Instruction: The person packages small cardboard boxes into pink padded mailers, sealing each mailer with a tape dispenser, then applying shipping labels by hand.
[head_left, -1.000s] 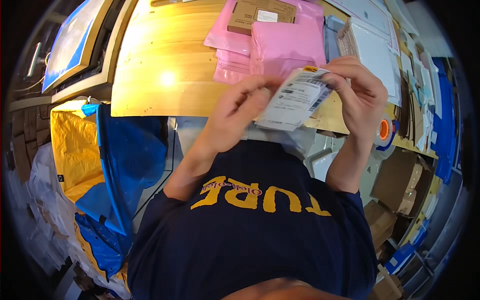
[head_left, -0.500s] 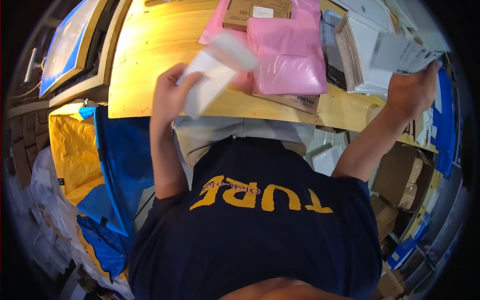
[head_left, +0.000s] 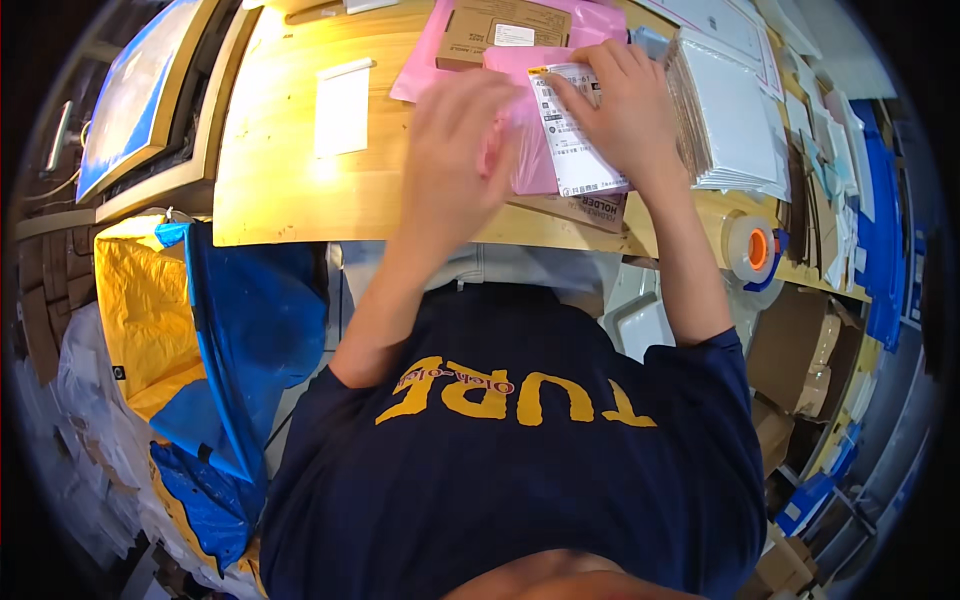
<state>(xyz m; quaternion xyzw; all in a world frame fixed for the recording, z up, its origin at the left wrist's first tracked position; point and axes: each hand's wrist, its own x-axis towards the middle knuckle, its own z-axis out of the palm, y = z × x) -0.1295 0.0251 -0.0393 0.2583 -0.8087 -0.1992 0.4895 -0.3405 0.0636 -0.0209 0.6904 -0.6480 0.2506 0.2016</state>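
Both my forearms reach over the near edge of the bench (head_left: 270, 190). My right hand (head_left: 638, 118) spreads thumb and fingers across the upper part of the label (head_left: 582, 160), which lies on the pink parcel (head_left: 536, 172); whether they pinch it, I can't tell. My blurred left hand (head_left: 452, 155) hides the parcel's left side, its grip unclear. Bare wood surrounds a white slip (head_left: 342, 112) leftward; white mailers (head_left: 735, 120) crowd my right.

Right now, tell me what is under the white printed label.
A pink package shows past the left edge of the white label; whatever lies directly beneath is covered by label and right hand.
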